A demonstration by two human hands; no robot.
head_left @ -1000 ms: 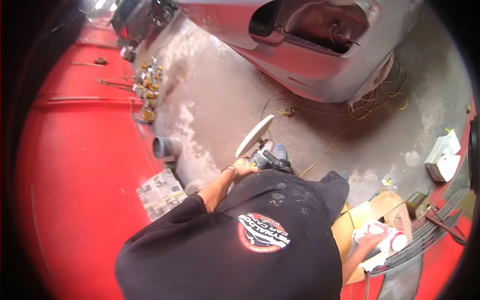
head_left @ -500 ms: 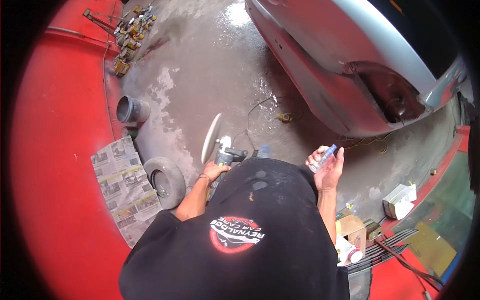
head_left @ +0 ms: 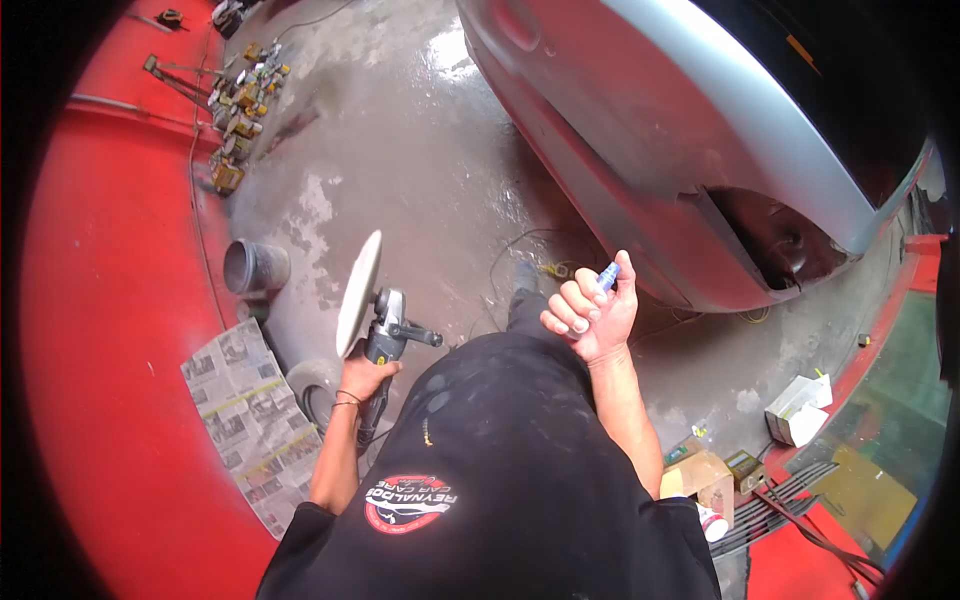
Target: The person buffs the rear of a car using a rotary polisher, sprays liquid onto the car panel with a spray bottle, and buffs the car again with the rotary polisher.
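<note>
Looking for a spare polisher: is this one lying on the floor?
No, the left hand is holding the polisher by its body.

The grey floor (head_left: pixel 400 180), patchy and shiny far off, carries a bucket (head_left: pixel 257 268) at left, a tire (head_left: pixel 312 385) nearer, jumbled containers (head_left: pixel 245 110) far left and a white box (head_left: pixel 797 412) at right.

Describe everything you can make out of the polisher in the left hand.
The polisher has a broad off-white pad, seen nearly edge-on, on a metallic-looking grey head. Its dark body carries a small yellow mark, and a black side handle juts out to the right. It is held up above the grey floor, head away from the wearer, pad facing left. The left hand grips the body below the head. Whether the pad is spinning cannot be told.
</note>
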